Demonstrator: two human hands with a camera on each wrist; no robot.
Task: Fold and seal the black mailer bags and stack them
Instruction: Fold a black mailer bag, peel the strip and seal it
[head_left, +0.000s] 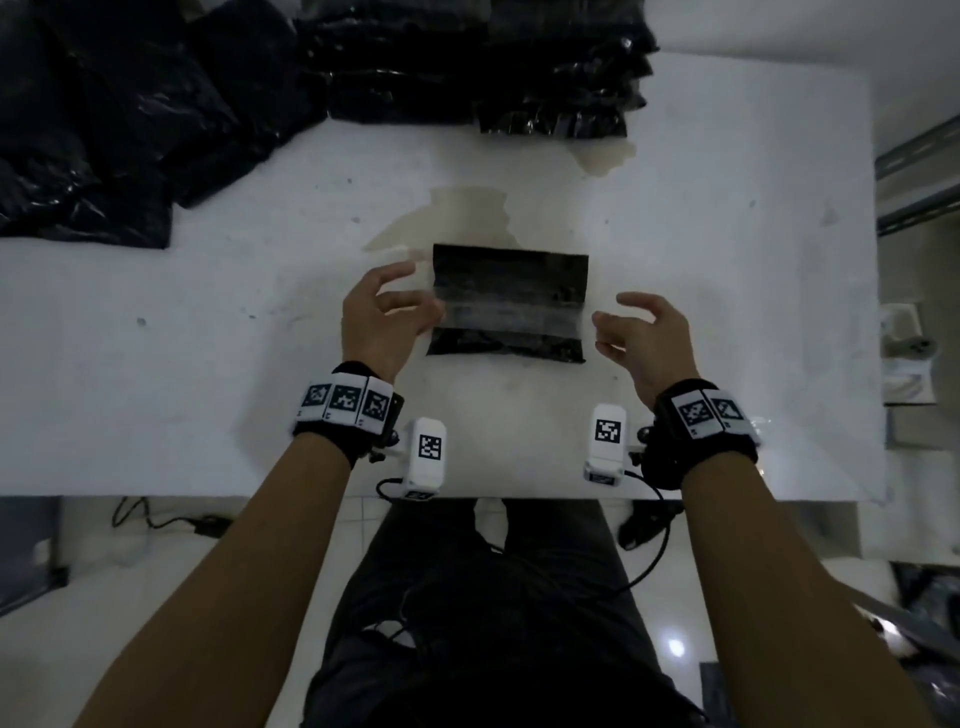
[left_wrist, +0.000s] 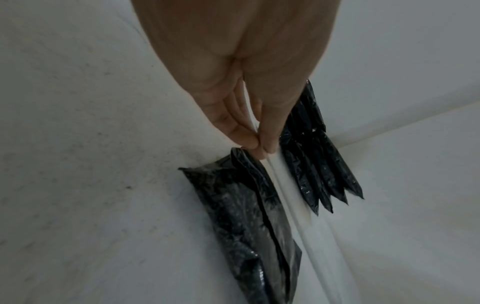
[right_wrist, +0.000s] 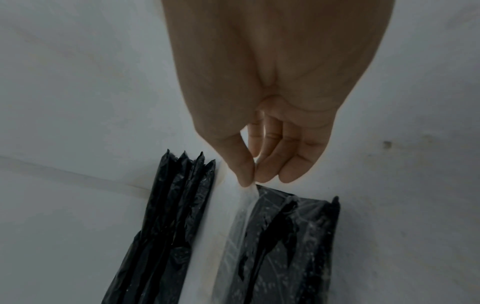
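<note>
A folded black mailer bag (head_left: 509, 265) lies flat in the middle of the white table (head_left: 208, 338). A translucent strip (head_left: 511, 317) stretches across it from side to side. My left hand (head_left: 410, 306) is at the bag's left edge and my right hand (head_left: 610, 325) at its right edge. In the left wrist view, my left hand (left_wrist: 259, 148) pinches one end of the strip (left_wrist: 283, 185) beside the bag (left_wrist: 233, 216). In the right wrist view, my right hand (right_wrist: 253, 179) pinches the other end of the strip (right_wrist: 244, 205) above the bag (right_wrist: 298, 236).
A stack of folded black bags (head_left: 519, 67) stands at the table's back edge, also seen in the wrist views (left_wrist: 319, 164) (right_wrist: 171, 216). A loose heap of black bags (head_left: 104, 130) fills the back left. Brownish stains (head_left: 457, 208) mark the table behind the bag.
</note>
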